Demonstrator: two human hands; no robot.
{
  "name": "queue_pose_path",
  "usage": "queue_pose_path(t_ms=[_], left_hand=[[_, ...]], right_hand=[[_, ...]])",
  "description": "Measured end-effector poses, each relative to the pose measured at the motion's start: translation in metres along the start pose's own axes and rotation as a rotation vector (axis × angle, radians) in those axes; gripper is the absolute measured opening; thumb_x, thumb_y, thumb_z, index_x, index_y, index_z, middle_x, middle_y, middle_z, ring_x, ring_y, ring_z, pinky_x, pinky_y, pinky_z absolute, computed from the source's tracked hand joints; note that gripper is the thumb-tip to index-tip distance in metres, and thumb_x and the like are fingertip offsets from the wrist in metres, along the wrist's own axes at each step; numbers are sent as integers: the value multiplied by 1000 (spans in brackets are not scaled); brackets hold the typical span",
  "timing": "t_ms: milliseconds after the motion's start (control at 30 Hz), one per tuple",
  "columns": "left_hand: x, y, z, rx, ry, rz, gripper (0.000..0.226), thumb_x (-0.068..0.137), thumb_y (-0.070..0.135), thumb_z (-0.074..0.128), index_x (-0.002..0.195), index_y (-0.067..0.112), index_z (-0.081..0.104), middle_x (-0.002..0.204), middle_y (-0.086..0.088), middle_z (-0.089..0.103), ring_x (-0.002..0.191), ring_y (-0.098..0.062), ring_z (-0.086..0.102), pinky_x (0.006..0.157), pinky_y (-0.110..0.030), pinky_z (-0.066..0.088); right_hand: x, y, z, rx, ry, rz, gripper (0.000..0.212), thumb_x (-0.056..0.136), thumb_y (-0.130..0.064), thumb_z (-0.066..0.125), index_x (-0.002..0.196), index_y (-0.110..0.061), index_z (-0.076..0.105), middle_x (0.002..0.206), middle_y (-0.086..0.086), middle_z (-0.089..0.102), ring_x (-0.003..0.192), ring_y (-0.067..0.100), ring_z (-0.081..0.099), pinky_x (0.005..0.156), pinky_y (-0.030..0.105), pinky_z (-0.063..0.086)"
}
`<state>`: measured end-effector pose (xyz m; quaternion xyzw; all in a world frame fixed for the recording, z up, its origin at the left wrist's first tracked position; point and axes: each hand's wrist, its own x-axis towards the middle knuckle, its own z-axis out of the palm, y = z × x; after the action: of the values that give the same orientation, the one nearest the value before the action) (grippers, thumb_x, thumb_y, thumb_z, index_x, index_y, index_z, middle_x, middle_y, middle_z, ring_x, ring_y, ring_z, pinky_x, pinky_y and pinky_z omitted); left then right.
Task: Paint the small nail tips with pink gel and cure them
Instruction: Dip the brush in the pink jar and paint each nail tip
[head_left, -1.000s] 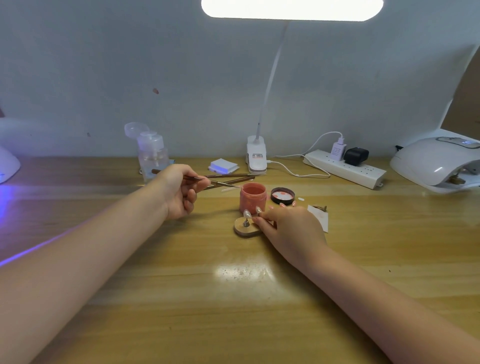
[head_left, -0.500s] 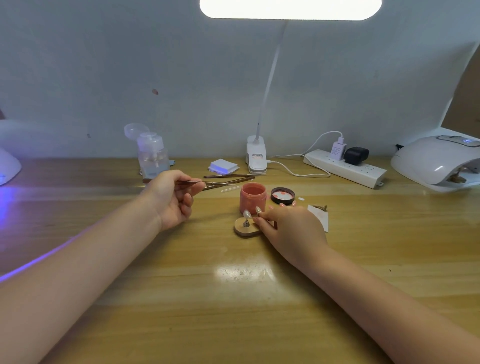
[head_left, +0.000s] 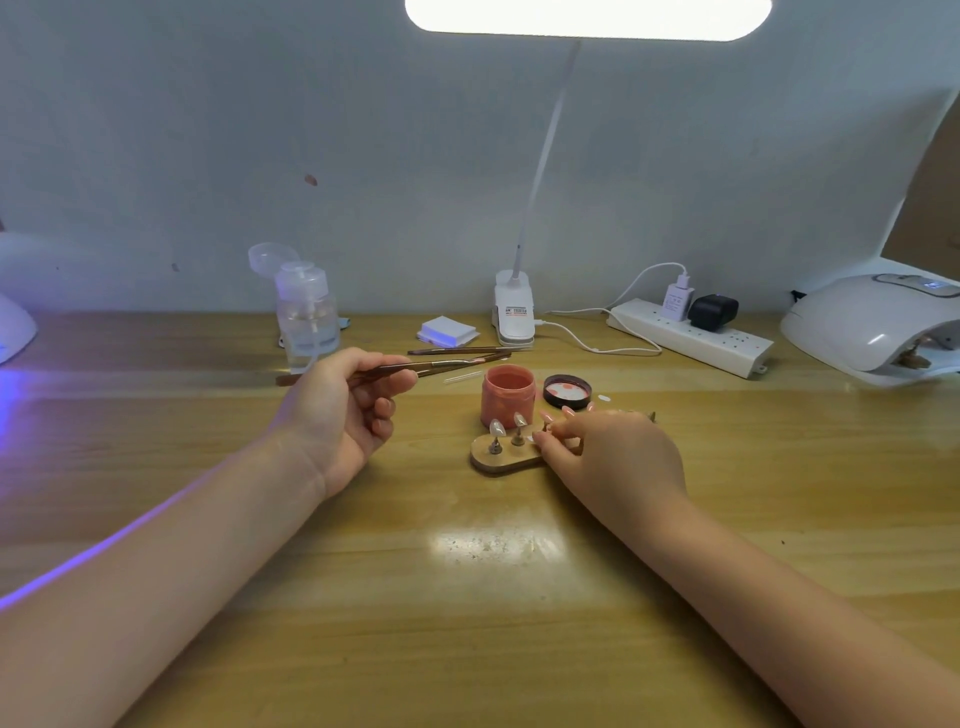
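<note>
A small wooden stand (head_left: 501, 458) lies mid-table with two clear nail tips (head_left: 497, 428) upright on metal pegs. Behind it sits the open pink gel jar (head_left: 507, 395), its black lid (head_left: 567, 391) to the right. My left hand (head_left: 337, 415) holds a thin brown brush (head_left: 415, 370) level, its tip pointing right toward the jar. My right hand (head_left: 608, 457) rests at the stand's right end, fingertips pinching at a peg there; what they pinch is hidden.
Two white curing lamps: one at far right (head_left: 872, 327), one glowing purple at far left (head_left: 13, 327). Along the wall stand a pump bottle (head_left: 306, 317), white pad stack (head_left: 447, 331), desk lamp clamp (head_left: 513, 312) and power strip (head_left: 691, 338). A second brush (head_left: 462, 352) lies behind the jar.
My left hand with the brush has drifted slightly left and toward me. My right hand stays at the stand's right end.
</note>
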<state>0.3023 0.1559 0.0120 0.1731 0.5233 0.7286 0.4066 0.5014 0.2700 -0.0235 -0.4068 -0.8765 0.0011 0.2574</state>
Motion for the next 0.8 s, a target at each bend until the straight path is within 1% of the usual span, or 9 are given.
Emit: queue_pose_path(t_ms=[133, 233, 267, 333, 400, 500, 567, 667, 800], left_hand=[[-6, -2, 4, -8, -3, 47, 21, 89, 16, 49, 82, 10, 68, 62, -1, 67, 43, -7, 43, 42, -15, 32], [-12, -5, 6, 43, -2, 149, 23, 91, 15, 49, 81, 9, 69, 63, -4, 68, 48, -8, 45, 44, -16, 36], [-16, -8, 7, 106, -4, 230, 25, 92, 14, 49, 80, 10, 71, 64, -5, 69, 52, -9, 46, 48, -17, 38], [-25, -13, 8, 318, -21, 446, 26, 94, 13, 50, 80, 14, 72, 67, -5, 72, 58, -9, 51, 55, -19, 42], [-38, -19, 12, 492, -63, 647, 22, 91, 19, 52, 82, 19, 72, 70, 0, 73, 61, -3, 54, 59, -14, 44], [-55, -23, 20, 618, -129, 818, 15, 89, 26, 54, 89, 28, 69, 77, 10, 73, 68, 0, 59, 60, -10, 43], [-63, -26, 22, 731, -157, 920, 12, 88, 32, 56, 95, 35, 66, 85, 16, 71, 76, 0, 60, 66, -7, 41], [-69, -30, 23, 839, -179, 1002, 18, 87, 37, 54, 101, 40, 63, 91, 20, 69, 88, -6, 60, 77, -12, 42], [-69, -32, 23, 859, -214, 1049, 22, 90, 23, 61, 107, 37, 62, 96, 22, 67, 92, -5, 61, 80, -13, 44]], right_hand=[[4, 1, 1, 110, -32, 13, 27, 92, -47, 54, 98, -31, 74, 87, -5, 69, 85, 16, 59, 57, 27, 34], [4, 2, 1, 109, -19, -42, 25, 93, -44, 52, 101, -32, 73, 89, -5, 72, 86, 16, 62, 59, 27, 39], [2, 1, 1, 104, -1, -71, 25, 94, -43, 52, 102, -31, 73, 88, -5, 72, 85, 17, 63, 59, 27, 39], [0, 0, -1, 140, 52, -111, 24, 94, -39, 54, 100, -29, 74, 81, -2, 72, 78, 18, 63, 58, 28, 39], [-2, 1, -5, 262, 138, -133, 18, 91, -33, 61, 95, -22, 76, 74, 0, 70, 70, 20, 63, 60, 31, 44], [-3, 1, -12, 450, 237, -141, 11, 86, -22, 70, 88, -13, 77, 71, -1, 71, 64, 16, 63, 64, 39, 51], [-2, 0, -15, 543, 261, -128, 8, 84, -18, 72, 87, -11, 77, 72, -2, 71, 65, 12, 64, 65, 39, 54], [-1, 2, -18, 633, 267, -132, 7, 83, -13, 73, 89, -10, 76, 74, -2, 72, 67, 12, 66, 67, 39, 55], [0, 4, -18, 686, 278, -159, 9, 82, -9, 74, 91, -7, 76, 77, 1, 72, 69, 15, 69, 67, 41, 57]])
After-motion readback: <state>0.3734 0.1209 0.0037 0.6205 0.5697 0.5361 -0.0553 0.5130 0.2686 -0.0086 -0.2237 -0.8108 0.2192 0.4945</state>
